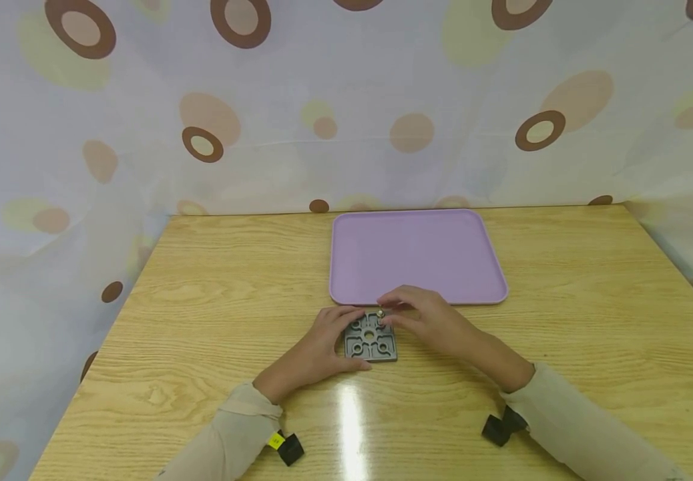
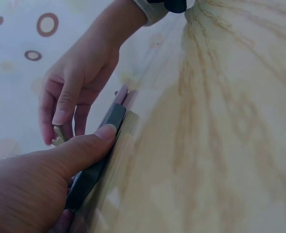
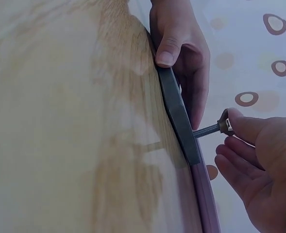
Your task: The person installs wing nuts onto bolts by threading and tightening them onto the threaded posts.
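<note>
A square grey metal plate point(image 1: 371, 348) with round bosses and a hole at its centre lies flat on the table. My left hand point(image 1: 324, 345) grips it from the left, thumb on the near edge and fingers at the far edge. Out of the plate's far right corner rises a threaded steel rod point(image 3: 207, 130), seen side-on in the right wrist view. At its top sits a brass-coloured wing nut point(image 3: 224, 123), which my right hand point(image 1: 429, 322) pinches with thumb and fingertips. Its other fingers curl loosely below the nut.
A purple tray point(image 1: 412, 257) stands just behind the plate, its near rim close to both hands. The wooden table point(image 1: 220, 287) spreads out on either side. A patterned curtain point(image 1: 370, 107) hangs along the back and sides.
</note>
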Demonstrator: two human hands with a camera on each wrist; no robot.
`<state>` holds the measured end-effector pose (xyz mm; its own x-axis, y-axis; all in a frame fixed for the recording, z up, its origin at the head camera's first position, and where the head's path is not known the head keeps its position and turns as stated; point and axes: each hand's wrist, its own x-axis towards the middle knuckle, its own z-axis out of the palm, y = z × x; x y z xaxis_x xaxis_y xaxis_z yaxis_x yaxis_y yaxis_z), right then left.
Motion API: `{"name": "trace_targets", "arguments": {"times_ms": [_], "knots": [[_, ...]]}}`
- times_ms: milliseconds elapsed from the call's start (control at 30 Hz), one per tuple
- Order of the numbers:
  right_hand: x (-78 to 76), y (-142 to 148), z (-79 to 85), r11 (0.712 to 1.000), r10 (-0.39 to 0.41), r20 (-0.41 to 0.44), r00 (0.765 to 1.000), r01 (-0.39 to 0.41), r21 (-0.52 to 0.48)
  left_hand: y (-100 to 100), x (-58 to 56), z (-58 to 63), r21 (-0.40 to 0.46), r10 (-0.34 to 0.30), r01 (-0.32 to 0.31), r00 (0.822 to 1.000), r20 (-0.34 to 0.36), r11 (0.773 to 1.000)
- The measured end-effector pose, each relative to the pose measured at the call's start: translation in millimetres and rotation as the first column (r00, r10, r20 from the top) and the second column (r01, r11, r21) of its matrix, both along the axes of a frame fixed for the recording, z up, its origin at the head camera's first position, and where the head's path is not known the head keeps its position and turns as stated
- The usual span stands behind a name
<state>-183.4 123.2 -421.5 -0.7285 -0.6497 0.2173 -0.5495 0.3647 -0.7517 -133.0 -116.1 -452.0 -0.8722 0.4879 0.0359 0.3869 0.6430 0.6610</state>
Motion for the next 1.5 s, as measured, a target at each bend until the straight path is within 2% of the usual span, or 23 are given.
{"name": "trace_targets", "arguments": {"times_ms": [167, 500, 1033, 1500], "knots": [[-0.4, 0.4, 0.4, 0.999, -0.037, -0.054, 0.998, 0.037, 0.001, 0.2, 0.2, 0.9, 0.006, 0.001, -0.001, 1.000, 0.006, 1.000], [-2.3, 2.1, 1.4, 0.998, -0.070, -0.101, 0.992, 0.069, -0.014, 0.5, -0.7, 0.5, 0.018, -0.003, 0.003, 1.000, -0.011, 1.000], [-4.2, 6.1, 3.3, 1.000, 0.008, 0.022, 1.000, -0.008, 0.004, 0.8, -0.7, 0.9, 0.021, -0.001, 0.001, 1.000, -0.005, 1.000], [-2.7, 3.3, 3.3, 0.999, 0.024, 0.046, 0.999, -0.023, -0.034, 0.0, -0.8, -1.0, 0.018, -0.007, 0.008, 1.000, -0.011, 1.000]]}}
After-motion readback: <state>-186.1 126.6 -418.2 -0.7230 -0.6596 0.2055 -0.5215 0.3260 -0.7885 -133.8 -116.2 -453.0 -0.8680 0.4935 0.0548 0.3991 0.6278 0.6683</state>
